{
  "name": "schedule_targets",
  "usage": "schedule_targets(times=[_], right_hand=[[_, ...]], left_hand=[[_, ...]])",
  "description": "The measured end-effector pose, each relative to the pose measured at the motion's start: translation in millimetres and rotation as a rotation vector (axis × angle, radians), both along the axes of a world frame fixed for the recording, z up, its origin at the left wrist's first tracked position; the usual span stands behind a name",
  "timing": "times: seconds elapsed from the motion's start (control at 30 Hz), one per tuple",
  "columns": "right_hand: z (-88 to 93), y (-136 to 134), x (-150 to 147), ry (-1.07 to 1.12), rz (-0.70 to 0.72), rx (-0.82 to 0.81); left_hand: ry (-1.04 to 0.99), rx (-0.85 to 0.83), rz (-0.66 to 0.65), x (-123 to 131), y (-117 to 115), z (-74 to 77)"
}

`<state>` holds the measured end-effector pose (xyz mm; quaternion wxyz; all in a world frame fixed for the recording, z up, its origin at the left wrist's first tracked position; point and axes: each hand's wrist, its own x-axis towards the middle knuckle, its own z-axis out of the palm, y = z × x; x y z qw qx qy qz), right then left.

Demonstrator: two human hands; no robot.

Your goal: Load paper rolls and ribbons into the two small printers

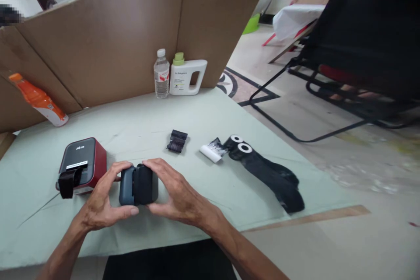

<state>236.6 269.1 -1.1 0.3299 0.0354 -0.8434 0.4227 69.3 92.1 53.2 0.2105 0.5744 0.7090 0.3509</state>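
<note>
Between both hands is a small dark boxy device (139, 185), with a gap across its top between a blue-grey part and a black part. My left hand (104, 199) grips its left side, fingers behind and thumb in front. The right side is gripped by my right hand (175, 190), thumb low and fingers along the top edge. Just left of my left hand stands a red and black label printer (78, 159), a black strip (68, 182) hanging from its front. Beyond my right hand lies a crumpled black strip (177, 141).
On the right lie a white roll (211, 153) with black film and two black rolls with white cores (240, 144) trailing a long black strip (272, 179). A clear water bottle (162, 74), a white jug (187, 76) and an orange bottle (41, 100) stand along the cardboard wall (114, 39).
</note>
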Motion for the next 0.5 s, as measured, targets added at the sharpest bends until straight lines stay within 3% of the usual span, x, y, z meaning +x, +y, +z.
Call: schedule_targets(times=[0.5], right_hand=[[6.0,4.1,1.2,-0.017,0.044,0.018]], left_hand=[[0.066,0.017,0.008,-1.3,-1.7,-0.5]])
